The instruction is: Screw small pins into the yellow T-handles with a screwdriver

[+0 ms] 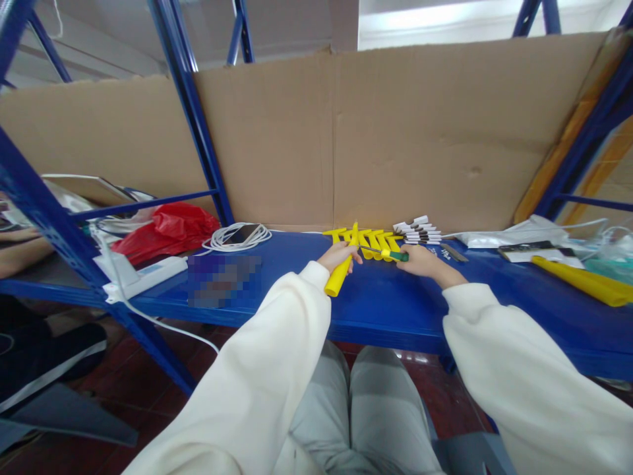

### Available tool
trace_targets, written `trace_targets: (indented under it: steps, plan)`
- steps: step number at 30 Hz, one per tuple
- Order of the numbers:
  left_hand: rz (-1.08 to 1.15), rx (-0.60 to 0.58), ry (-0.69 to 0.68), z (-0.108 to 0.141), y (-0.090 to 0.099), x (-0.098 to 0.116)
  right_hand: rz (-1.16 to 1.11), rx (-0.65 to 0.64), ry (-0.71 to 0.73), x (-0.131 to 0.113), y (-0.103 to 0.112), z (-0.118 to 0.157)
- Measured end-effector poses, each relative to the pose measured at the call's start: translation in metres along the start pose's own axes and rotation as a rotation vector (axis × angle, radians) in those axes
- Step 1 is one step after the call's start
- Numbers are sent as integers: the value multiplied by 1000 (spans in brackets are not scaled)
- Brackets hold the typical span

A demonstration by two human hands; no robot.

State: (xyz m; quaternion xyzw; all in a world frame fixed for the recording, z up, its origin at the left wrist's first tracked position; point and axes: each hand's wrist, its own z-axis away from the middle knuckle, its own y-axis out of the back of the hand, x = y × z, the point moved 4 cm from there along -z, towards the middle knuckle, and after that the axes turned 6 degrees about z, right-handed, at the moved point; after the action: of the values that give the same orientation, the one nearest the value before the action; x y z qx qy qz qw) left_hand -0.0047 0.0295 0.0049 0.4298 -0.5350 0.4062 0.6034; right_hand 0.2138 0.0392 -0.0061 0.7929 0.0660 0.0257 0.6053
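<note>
My left hand (338, 256) is closed around a yellow tube-shaped plastic piece (338, 278) with a narrower, branched top. A screwdriver (395, 255) with a green and yellow handle is gripped in my right hand (419, 260), its thin shaft pointing left. The shaft reaches the upper part of the yellow piece; whether its tip sits in a screw is too small to tell. Just behind my hands, several similar yellow plastic pieces (378, 245) lie in a row on the blue shelf. Several white and black marker-like items (420, 232) are stacked to their right.
The blue shelf (376, 310) runs across, backed by cardboard (395, 138). A coiled white cable (236, 237), power strip (148, 277) and red plastic bag (171, 227) lie left. Farther right are a knife-like tool (453, 253) and a long yellow piece (583, 280). Another person's arm (24, 254) shows at far left.
</note>
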Motion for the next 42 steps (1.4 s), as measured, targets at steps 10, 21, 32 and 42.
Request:
trace_targets:
  steps: [10, 21, 32, 42]
  plan:
    - [-6, -23, 26, -2, -1, -2, 7, -36, 48, -2, -1, 0]
    - [-45, -17, 35, 1, -1, -1, 17, 29, 46, 0, 0, 0]
    - [-93, -16, 40, 5, -2, 2, 47, -4, 27, -4, 1, 1]
    - [-117, -21, 41, 2, -1, 0, 35, -20, 15, -5, 2, 1]
